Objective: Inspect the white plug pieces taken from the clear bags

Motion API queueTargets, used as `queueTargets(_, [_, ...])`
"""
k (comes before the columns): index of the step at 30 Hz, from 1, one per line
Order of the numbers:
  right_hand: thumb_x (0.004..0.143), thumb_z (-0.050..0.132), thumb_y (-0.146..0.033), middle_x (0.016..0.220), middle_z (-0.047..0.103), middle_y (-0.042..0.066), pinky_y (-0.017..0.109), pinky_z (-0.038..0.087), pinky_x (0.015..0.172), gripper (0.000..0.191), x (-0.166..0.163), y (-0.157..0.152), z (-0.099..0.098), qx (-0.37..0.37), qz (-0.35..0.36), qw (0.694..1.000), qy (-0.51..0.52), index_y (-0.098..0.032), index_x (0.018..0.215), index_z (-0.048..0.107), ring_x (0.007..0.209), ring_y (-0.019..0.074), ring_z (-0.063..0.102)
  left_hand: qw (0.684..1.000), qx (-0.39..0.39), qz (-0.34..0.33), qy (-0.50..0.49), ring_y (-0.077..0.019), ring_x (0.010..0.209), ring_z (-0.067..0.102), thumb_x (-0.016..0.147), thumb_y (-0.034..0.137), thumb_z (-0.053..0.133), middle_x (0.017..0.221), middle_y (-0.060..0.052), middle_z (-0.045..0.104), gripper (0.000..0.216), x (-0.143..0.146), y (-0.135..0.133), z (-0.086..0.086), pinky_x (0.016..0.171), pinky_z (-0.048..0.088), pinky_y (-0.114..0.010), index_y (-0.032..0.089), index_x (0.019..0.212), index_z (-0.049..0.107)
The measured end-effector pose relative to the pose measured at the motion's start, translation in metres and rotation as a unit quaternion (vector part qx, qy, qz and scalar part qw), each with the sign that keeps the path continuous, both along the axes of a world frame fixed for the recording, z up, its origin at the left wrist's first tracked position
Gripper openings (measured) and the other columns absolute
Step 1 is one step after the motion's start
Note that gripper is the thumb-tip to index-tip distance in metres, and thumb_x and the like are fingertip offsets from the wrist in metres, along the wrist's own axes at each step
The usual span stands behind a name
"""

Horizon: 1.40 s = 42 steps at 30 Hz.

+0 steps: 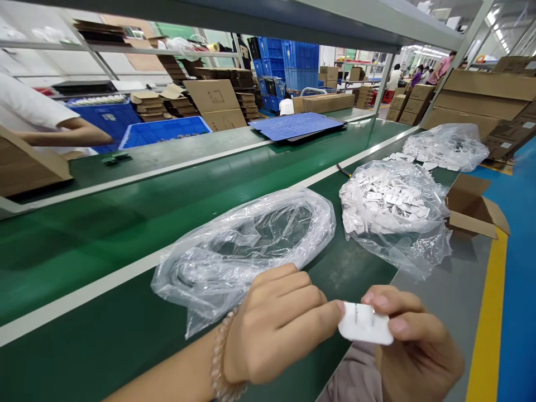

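Observation:
A small white plastic piece (364, 326) with rounded corners and two thin metal strips at its top is held up near the table's front edge. My right hand (422, 335) pinches its right end between thumb and fingers. At its left end, my left hand (280, 324) grips the piece with its fingertips, the other fingers curled in; the thumb is hidden. A beaded bracelet (224, 357) circles my left wrist. Behind my left hand lies a clear plastic bag (318, 223) with its mouth spread open. A second clear bag (389, 195), full of similar white pieces, sits to the right.
Another bag of white pieces (444, 148) lies farther back, and an open carton (473, 209) stands at the right. Blue sheets (297, 127) rest across the green belt (167, 204). A co-worker's arm (67, 131) shows at left. A shelf beam (268, 25) runs overhead.

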State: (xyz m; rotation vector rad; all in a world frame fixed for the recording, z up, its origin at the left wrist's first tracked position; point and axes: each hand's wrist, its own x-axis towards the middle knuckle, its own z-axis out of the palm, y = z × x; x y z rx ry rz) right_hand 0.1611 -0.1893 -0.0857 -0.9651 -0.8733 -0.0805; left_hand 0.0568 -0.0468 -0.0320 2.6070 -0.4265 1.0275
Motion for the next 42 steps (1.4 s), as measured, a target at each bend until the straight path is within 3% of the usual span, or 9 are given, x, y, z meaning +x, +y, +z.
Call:
queueTargets(10, [0.089,0.067,-0.017,0.092,0.071,0.0,0.034,0.058,0.066,0.018,0.0,-0.003,-0.003,-0.025,-0.115,0.991,-0.071,-0.029,0.101,0.07,0.074,0.0158,0.066,0.999,-0.032,0.019,-0.016,-0.0123,0.051,0.05,0.099,0.019,0.046,0.061,-0.001,0.06,0.008,0.009,0.0,-0.005,0.052,0.036,-0.026,0.015,0.098,0.053])
queueTargets(16, [0.082,0.069,-0.005,0.096,0.07,0.004,0.037,0.058,0.079,0.031,0.076,0.015,0.006,-0.009,-0.389,0.907,-0.161,-0.023,0.108,0.068,0.092,0.0201,0.068,0.971,-0.217,0.09,0.034,-0.0086,0.053,0.053,0.096,0.023,0.048,0.066,0.004,0.058,0.008,0.015,-0.005,-0.008,0.052,0.041,-0.018,0.021,0.098,0.056])
queueTargets(18, [0.086,0.067,-0.011,0.096,0.069,0.006,0.04,0.057,0.082,0.019,0.116,0.026,0.008,-0.026,-0.424,0.888,-0.178,-0.019,0.103,0.067,0.092,0.0209,0.067,0.918,-0.371,0.118,0.08,-0.0087,0.054,0.052,0.092,0.029,0.054,0.068,0.003,0.058,0.009,0.019,-0.006,-0.01,0.049,0.04,-0.017,0.022,0.092,0.059])
queueTargets(22, [0.094,0.061,-0.03,0.094,0.067,0.004,0.037,0.055,0.08,0.017,0.191,0.044,-0.003,-0.156,-0.432,0.862,-0.217,-0.014,0.098,0.065,0.085,0.0162,0.065,0.696,-0.691,0.085,0.175,-0.0045,0.044,0.041,0.075,0.03,0.063,0.075,0.005,0.051,0.017,0.031,0.002,-0.016,0.037,0.033,-0.016,0.02,0.087,0.056])
queueTargets(24, [0.095,0.058,-0.035,0.095,0.066,0.004,0.034,0.056,0.076,0.023,0.215,0.052,-0.016,-0.228,-0.402,0.857,-0.228,-0.014,0.101,0.063,0.082,0.0148,0.064,0.616,-0.764,0.032,0.19,-0.004,0.042,0.042,0.061,0.019,0.059,0.076,0.006,0.049,0.023,0.035,0.009,-0.017,0.034,0.033,-0.015,0.02,0.083,0.053])
queueTargets(26, [0.096,0.058,-0.036,0.101,0.065,0.005,0.035,0.056,0.077,0.025,0.228,0.057,-0.029,-0.283,-0.377,0.852,-0.227,-0.014,0.106,0.062,0.085,0.0157,0.064,0.579,-0.794,-0.006,0.182,-0.0058,0.045,0.047,0.052,0.014,0.053,0.076,0.006,0.049,0.029,0.034,0.014,-0.016,0.033,0.035,-0.015,0.019,0.08,0.051])
queueTargets(31, [0.095,0.058,-0.035,0.112,0.063,0.007,0.041,0.054,0.086,0.026,0.234,0.064,-0.041,-0.361,-0.342,0.84,-0.217,-0.015,0.112,0.061,0.098,0.0192,0.063,0.567,-0.808,0.029,0.154,-0.006,0.047,0.047,0.058,0.017,0.064,0.076,0.006,0.052,0.032,0.031,0.017,-0.013,0.034,0.034,-0.015,0.02,0.086,0.048])
queueTargets(37, [0.095,0.058,-0.035,0.114,0.063,0.008,0.042,0.053,0.089,0.026,0.232,0.063,-0.024,-0.383,-0.316,0.844,-0.201,-0.016,0.112,0.062,0.1,0.0198,0.063,0.554,-0.814,0.03,0.173,-0.0025,0.04,0.04,0.06,0.05,0.088,0.069,0.007,0.053,0.062,0.034,0.017,-0.014,0.033,0.03,-0.013,0.02,0.098,0.049])
queueTargets(42, [0.099,0.047,-0.031,0.123,0.06,0.014,0.054,0.046,0.101,0.029,0.162,0.043,-0.003,-0.321,-0.288,0.877,-0.212,-0.018,0.121,0.061,0.119,0.0278,0.056,0.564,-0.805,0.018,0.181,-0.0025,0.037,0.035,0.056,0.062,0.085,0.063,0.008,0.054,0.064,0.036,0.01,-0.01,0.032,0.03,-0.013,0.02,0.093,0.054])
